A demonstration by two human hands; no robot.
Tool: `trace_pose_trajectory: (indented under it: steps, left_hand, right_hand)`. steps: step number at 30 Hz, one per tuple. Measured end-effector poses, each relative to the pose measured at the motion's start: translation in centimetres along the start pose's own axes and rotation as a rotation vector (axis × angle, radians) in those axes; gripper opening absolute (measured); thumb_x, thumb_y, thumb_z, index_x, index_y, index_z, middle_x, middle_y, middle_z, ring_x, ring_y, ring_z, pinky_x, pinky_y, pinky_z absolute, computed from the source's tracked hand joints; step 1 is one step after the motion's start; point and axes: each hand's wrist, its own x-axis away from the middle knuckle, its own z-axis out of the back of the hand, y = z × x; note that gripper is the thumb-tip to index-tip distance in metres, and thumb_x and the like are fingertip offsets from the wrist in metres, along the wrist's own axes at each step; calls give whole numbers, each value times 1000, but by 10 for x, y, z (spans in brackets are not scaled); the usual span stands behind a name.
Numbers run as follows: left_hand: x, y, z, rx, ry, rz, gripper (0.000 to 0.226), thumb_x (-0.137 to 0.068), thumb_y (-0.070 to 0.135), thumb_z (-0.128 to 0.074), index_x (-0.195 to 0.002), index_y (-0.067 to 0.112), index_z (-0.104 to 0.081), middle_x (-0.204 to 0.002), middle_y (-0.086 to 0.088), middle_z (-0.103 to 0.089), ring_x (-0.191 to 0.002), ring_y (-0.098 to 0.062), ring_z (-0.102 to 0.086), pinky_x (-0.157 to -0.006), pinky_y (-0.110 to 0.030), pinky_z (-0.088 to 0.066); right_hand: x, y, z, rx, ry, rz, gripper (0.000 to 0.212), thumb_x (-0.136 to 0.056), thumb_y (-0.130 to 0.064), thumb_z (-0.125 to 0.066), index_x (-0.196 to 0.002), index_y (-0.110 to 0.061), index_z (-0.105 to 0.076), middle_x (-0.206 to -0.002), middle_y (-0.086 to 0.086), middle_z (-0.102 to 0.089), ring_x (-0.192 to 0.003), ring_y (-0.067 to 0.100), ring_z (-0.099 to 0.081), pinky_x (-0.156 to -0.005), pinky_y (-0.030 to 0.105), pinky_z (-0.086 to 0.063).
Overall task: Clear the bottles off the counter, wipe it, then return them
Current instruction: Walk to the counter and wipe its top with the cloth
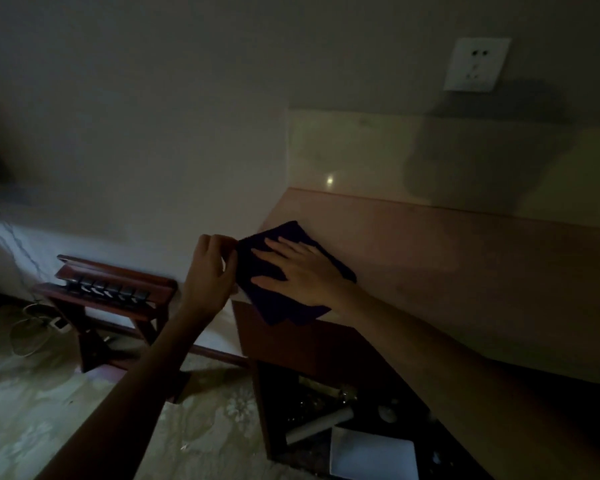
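Observation:
A dark blue cloth [284, 306] lies folded on the left end of the pale counter [447, 271], partly over the front edge. My right hand [298, 268] rests flat on top of the cloth with fingers spread. My left hand [207, 268] is at the cloth's left corner, fingers curled and pinching its edge beside the counter's end. No bottles show on the counter. The room is dim.
A wall socket [476, 64] sits above the glossy backsplash [361, 154]. Below the counter an open compartment [343, 427] holds a white roll, a white sheet and small items. A dark wooden rack [108, 289] stands on the patterned floor to the left, cables beside it.

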Motion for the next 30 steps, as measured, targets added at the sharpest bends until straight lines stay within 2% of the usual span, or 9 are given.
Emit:
trace_pose_trajectory:
  steps: [4, 7, 13, 19, 23, 30]
  left_hand:
    - [0, 58, -45, 23, -15, -34, 26, -98, 28, -42, -110, 10, -56, -108, -3, -46, -93, -19, -55, -79, -40, -52]
    - [-1, 109, -92, 13, -115, -65, 34, -94, 34, -42, -115, 11, -57, -113, -6, -48, -98, -22, -57, -82, -38, -50]
    - [0, 193, -175, -234, -309, -256, 52, -84, 55, -34, -118, 23, -58, -115, -6, -51, -104, -32, -56, -82, -43, -47]
    - [15, 239, -206, -350, -361, -374, 56, -86, 61, -27, -121, 33, -61, -120, -1, -56, -106, -31, -56, -81, -43, -43]
    - [16, 237, -200, -359, -383, -380, 62, -88, 64, -20, -124, 34, -61, -126, -1, -55, -105, -33, -56, -81, -44, -43]
    - [27, 248, -204, -393, -388, -270, 73, -81, 72, -15, -131, 38, -55, -133, 0, -53, -116, -33, -52, -89, -50, -41]
  right_hand:
    - [58, 77, 18, 31, -7, -94, 69, -88, -76, -14, -151, -48, -8, -163, -14, -3, -151, 11, -3, -122, 40, -7]
    - [119, 147, 36, 46, 13, -227, 69, -87, -78, -13, -150, -50, -8, -163, -14, -3, -151, 11, -4, -122, 40, -7]
    - [232, 259, 63, 40, 60, -474, 68, -87, -78, -17, -150, -50, -13, -163, -13, -8, -151, 13, -6, -121, 41, -9]
    - [338, 348, 86, 59, 69, -701, 67, -88, -76, -20, -150, -49, -16, -163, -11, -10, -151, 14, -9, -117, 42, -12]
    - [394, 369, 98, 46, 56, -829, 68, -88, -77, -17, -150, -49, -15, -163, -12, -8, -151, 13, -7, -117, 43, -9]
    - [446, 345, 97, 73, 100, -873, 70, -88, -76, -13, -151, -46, -14, -164, -10, -8, -151, 15, -9, -118, 41, -10]
